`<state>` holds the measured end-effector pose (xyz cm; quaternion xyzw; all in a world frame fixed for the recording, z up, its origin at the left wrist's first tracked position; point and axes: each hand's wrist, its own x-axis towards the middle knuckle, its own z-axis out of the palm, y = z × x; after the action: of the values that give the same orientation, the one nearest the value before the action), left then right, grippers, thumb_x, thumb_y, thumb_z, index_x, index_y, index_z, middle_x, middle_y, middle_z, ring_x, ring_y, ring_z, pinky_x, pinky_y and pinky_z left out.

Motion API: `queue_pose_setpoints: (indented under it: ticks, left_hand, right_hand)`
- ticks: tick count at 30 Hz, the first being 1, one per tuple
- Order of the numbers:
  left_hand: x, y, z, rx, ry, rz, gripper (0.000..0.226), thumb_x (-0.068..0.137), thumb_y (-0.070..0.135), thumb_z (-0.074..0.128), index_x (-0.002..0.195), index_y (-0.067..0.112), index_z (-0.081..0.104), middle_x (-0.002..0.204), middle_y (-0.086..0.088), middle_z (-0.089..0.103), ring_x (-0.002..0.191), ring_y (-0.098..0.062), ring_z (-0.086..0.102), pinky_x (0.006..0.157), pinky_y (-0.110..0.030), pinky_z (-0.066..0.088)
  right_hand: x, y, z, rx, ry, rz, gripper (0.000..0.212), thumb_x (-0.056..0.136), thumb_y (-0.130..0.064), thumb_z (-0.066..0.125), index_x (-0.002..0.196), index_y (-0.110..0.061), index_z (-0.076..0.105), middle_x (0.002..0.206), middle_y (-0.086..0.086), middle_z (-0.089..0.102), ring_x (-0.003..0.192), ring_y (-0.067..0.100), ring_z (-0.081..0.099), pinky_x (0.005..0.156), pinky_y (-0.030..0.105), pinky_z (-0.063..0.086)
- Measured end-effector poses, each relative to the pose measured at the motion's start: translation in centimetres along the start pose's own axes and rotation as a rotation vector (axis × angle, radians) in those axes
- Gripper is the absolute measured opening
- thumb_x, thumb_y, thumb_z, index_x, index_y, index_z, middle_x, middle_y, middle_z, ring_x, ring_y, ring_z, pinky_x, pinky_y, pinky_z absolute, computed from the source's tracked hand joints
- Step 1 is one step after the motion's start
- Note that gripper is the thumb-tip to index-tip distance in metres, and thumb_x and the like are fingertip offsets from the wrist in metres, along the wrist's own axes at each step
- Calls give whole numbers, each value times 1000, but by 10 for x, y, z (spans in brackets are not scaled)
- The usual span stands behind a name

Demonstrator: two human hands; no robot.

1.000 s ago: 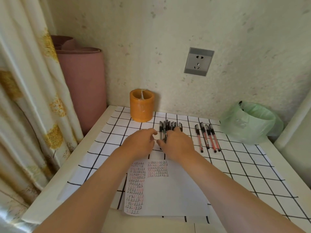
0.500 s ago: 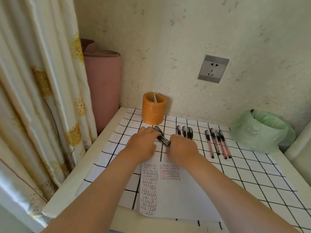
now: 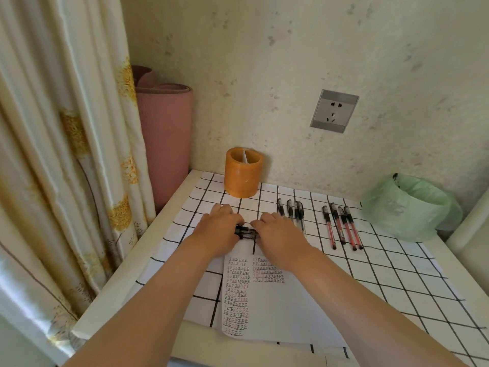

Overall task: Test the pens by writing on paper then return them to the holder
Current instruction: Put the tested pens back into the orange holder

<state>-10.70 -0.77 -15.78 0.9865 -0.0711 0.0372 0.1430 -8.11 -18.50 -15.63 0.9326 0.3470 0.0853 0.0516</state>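
- The left hand and the right hand meet over the checked cloth, just past the far edge of the paper, and hold a bundle of black pens between them
- The fingers of both hands are curled in narrow, the left hand gripping the bundle's left end and the right hand its right end; how many pens are in it I cannot tell
- The bundle's long axis runs left to right across the person, lying about flat and close to the surface
- The orange holder stands upright beyond the hands, toward the wall, a little nearer the left hand than the right
- My reading is that the bundle must be tipped from lying to upright and lifted over the rim before it can drop in
- The holder's mouth is open; only a thin pale strip shows inside, and no pen stands above the rim
- Four loose black pens lie side by side just right of the right hand, pointing toward the wall
- Four red pens lie the same way farther right, apart from the black ones
- The paper carries two columns of small black and red marks
- A green bag sits at the far right; its contents are hidden
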Motion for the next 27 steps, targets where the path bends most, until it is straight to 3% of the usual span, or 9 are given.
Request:
queue_pose_setpoints:
  ticks: [4, 9, 13, 17, 21, 24, 27]
  left_hand:
    - [-4, -2, -5, -17, -16, -25, 38, 92, 29, 63, 129, 26, 54, 123, 1, 49, 117, -18, 36, 87, -32, 40]
    - [-8, -5, -12, 22, -121, -100, 39, 91, 38, 64, 124, 21, 53, 119, -1, 51, 115, -21, 40, 84, -33, 43]
    - [-12, -7, -16, 18, -162, -83, 29, 93, 38, 62, 116, 21, 58, 111, -1, 52, 107, -19, 45, 86, -37, 47]
    - [-17, -11, -19, -74, -146, -56, 17, 93, 33, 63, 107, 24, 57, 93, 4, 58, 86, -16, 56, 69, -30, 44]
    - [-20, -13, -29, -374, 21, -93, 27, 84, 29, 75, 106, 32, 60, 93, 10, 63, 82, -8, 59, 67, -25, 48]
    - [-20, -11, -48, -765, 143, -176, 31, 81, 33, 79, 106, 33, 60, 89, 7, 71, 77, -8, 68, 65, -22, 50]
    - [-23, -8, -57, -1059, 91, -210, 21, 89, 39, 70, 108, 30, 66, 78, 6, 69, 64, -8, 63, 66, -25, 54]
  right_hand:
    - [-2, -2, 0, -10, 14, -39, 42, 96, -17, 54, 137, -17, 45, 124, 6, 50, 116, 25, 46, 95, 39, 41]
    - [-4, -12, -3, 4, 14, -61, 41, 88, -5, 54, 126, -13, 43, 119, 8, 48, 107, 25, 46, 84, 35, 39]
    - [-3, -16, -2, 0, 50, -80, 31, 92, -8, 50, 122, -13, 43, 117, 6, 48, 104, 23, 47, 79, 32, 35]
    - [0, -12, 0, 61, 30, -82, 29, 95, -12, 52, 121, -17, 43, 111, 3, 51, 97, 21, 48, 70, 31, 34]
    - [1, -11, -4, 224, -7, -14, 17, 100, -17, 48, 116, -21, 43, 102, 1, 57, 83, 16, 49, 64, 32, 40]
    - [2, -12, -15, 653, -81, 105, 5, 104, -28, 42, 109, -30, 40, 85, -2, 56, 69, 11, 50, 56, 29, 38]
    - [4, -18, -32, 986, -143, 127, 7, 104, -28, 40, 108, -31, 45, 89, -2, 58, 78, 14, 53, 71, 36, 46]
